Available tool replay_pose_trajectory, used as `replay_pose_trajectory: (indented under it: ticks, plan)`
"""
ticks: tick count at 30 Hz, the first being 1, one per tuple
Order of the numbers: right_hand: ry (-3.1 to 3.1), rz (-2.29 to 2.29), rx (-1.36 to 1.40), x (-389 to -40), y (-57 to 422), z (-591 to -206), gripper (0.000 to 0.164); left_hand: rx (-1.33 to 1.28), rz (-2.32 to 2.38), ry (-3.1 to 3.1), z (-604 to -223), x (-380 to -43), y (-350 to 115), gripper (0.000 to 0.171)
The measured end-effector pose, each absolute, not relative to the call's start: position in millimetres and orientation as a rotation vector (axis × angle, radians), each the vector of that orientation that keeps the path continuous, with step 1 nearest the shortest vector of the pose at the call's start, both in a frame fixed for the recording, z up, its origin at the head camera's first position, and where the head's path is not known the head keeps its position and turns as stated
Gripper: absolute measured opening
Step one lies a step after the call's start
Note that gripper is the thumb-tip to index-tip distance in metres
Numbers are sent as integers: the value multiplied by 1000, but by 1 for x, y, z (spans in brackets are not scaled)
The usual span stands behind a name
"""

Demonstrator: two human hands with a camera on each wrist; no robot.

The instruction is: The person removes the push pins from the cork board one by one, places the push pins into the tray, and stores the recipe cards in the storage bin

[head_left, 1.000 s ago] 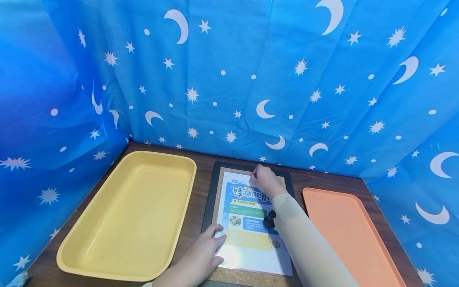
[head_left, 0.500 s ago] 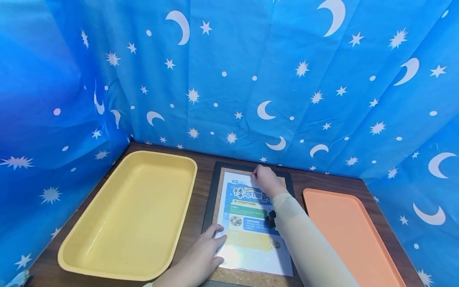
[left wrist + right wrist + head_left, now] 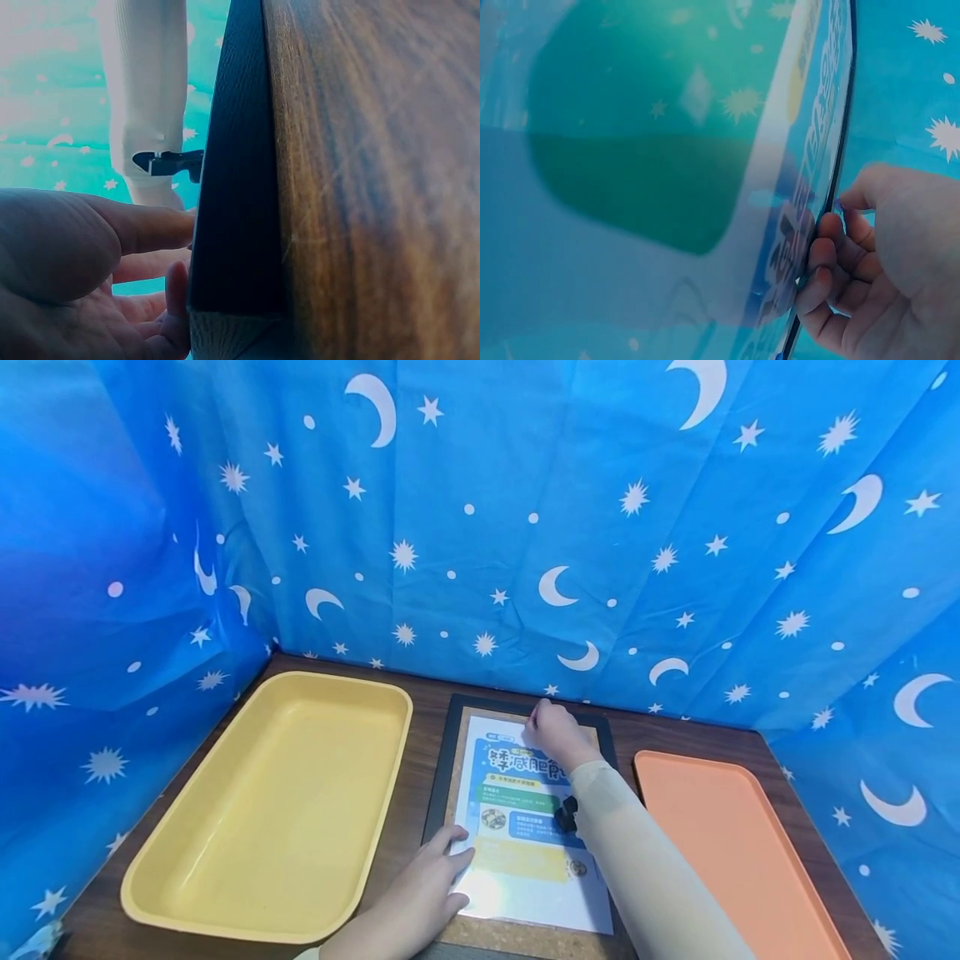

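A printed sheet (image 3: 517, 893) with a glossy surface lies on a black-framed cork board (image 3: 480, 935). My right hand (image 3: 558, 735) is at the sheet's upper edge, near the board's far side. In the right wrist view its thumb and forefinger pinch a small blue push pin (image 3: 838, 204), mostly hidden by the fingertips. The other fingers curl in close to the sheet. My left hand (image 3: 423, 889) rests with spread, relaxed fingers on the sheet's lower left edge. In the left wrist view it is beside the black frame (image 3: 236, 187).
On the left of the dark wood table (image 3: 427, 735) stands a deep yellow tray (image 3: 382, 810). A shallow orange tray (image 3: 712, 835) is on the right, beside my right sleeve (image 3: 652, 868). Blue curtains (image 3: 465, 468) with moons and stars enclose the back and sides.
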State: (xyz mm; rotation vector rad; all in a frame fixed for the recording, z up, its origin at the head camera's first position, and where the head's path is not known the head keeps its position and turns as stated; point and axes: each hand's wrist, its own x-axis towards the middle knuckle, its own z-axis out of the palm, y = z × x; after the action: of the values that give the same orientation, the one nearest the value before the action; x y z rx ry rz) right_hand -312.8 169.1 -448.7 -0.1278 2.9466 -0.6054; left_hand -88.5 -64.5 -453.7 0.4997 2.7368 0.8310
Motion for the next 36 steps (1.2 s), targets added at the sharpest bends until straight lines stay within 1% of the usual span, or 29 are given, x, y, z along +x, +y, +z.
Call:
replay_pose_trajectory:
  ticks: [5, 17, 27, 36]
  plan:
    - [2933, -653, -127, -310, 171, -447, 21, 508, 829, 2741, -453, -88, -64, 50]
    - [2912, -695, -139, -303, 175, -448, 31, 532, 788, 2763, -453, -88, -65, 51]
    - [2940, -755, -185, -290, 179, -441, 24, 503, 814, 2740, -453, -87, -65, 51]
    - [3016, -675, -158, -281, 191, -438, 22, 534, 804, 2759, -453, -88, -65, 51]
